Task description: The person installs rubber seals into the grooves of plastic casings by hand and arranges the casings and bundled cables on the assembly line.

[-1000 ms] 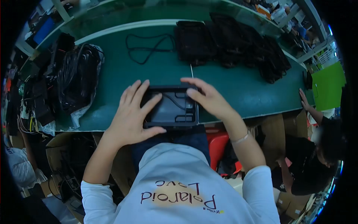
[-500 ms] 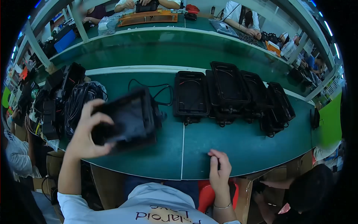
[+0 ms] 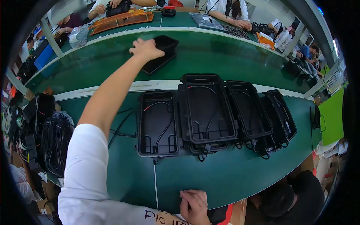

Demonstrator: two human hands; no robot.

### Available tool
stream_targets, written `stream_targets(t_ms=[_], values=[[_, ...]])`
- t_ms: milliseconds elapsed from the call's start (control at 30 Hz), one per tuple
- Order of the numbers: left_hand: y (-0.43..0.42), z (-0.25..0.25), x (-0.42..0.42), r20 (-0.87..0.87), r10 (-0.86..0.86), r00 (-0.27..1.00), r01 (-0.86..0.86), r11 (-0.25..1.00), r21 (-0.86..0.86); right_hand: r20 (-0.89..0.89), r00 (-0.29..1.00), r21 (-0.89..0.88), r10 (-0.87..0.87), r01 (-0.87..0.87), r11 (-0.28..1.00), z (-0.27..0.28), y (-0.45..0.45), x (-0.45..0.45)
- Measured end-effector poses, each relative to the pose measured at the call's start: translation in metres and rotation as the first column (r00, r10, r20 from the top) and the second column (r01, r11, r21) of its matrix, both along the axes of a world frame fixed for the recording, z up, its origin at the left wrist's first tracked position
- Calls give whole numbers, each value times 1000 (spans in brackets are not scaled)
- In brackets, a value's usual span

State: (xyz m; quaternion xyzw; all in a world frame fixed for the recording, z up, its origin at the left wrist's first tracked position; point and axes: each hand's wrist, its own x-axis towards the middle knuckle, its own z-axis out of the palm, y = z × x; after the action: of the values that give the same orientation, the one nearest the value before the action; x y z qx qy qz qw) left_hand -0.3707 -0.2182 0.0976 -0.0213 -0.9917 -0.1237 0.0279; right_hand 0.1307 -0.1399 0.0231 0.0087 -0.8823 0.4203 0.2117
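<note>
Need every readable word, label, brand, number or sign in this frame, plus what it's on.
"oid", upside down: front of the wearer's white shirt; remaining lettering is cut off or too unclear to read.
Black boxes: no text I can make out.
Flat plastic bag on the far bench: pale mark, too small to read.
Nothing else legible; the background edges are too small or blurred to tell.

The left arm stretches far forward, nearly straight, the left hand palm down, thumb apart from bent fingers; its grip is unclear. The right hand stays close before the torso, fingers curled loosely inward.
</note>
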Motion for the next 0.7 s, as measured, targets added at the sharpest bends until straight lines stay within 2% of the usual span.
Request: stream_targets(t_ms=[33,100,133,167,233,267,333,400,433,467,500,533,600,667,700], values=[[19,-8,-20,-27,16,1000,-16,1000,4,1,1000,7,-4,4,1000,0,0,0],[47,-25,-54,-218,36,975,-12,994,110,9,1000,16,-11,11,1000,0,0,0],[56,-32,-70,-308,40,950,60,949,310,17,1000,16,-13,13,1000,0,0,0],[63,-29,-72,-357,48,933,103,915,390,25,1000,10,-16,16,1000,0,0,0],[59,-29,-77,-551,-165,818,422,823,381,41,999,-15,-18,19,1000,1,-1,0],[58,-20,-55,-561,-227,796,511,750,420,44,999,-29,-14,15,999,2,-1,1],[43,3,11,-572,-348,743,614,695,375,54,999,-36,2,0,999,-6,1,8],[1,40,111,-468,-626,624,775,570,273,12,1000,-30,-1,1,1000,-5,1,3],[-22,42,151,-498,-701,510,842,527,120,2,1000,-33,-1,1,999,-3,0,2],[-44,52,198,-338,-746,574,811,574,110,-10,1000,-34,0,-1,999,-2,0,0],[-64,54,237,-232,-789,568,819,570,66,-24,1000,-28,-5,5,1000,-2,-1,-1],[-81,52,269,-135,-799,587,808,589,27,-40,999,-36,-12,10,999,-4,-2,-2],[-94,24,307,-202,-861,468,872,486,-53,-52,998,-35,-29,27,999,-5,-2,-3],[-94,-1,316,-219,-869,443,872,475,-119,-67,997,-52,-28,25,998,-9,-1,-3],[-94,-8,313,-229,-861,455,873,481,-75,-90,995,-53,-32,27,998,-10,-2,-5]])
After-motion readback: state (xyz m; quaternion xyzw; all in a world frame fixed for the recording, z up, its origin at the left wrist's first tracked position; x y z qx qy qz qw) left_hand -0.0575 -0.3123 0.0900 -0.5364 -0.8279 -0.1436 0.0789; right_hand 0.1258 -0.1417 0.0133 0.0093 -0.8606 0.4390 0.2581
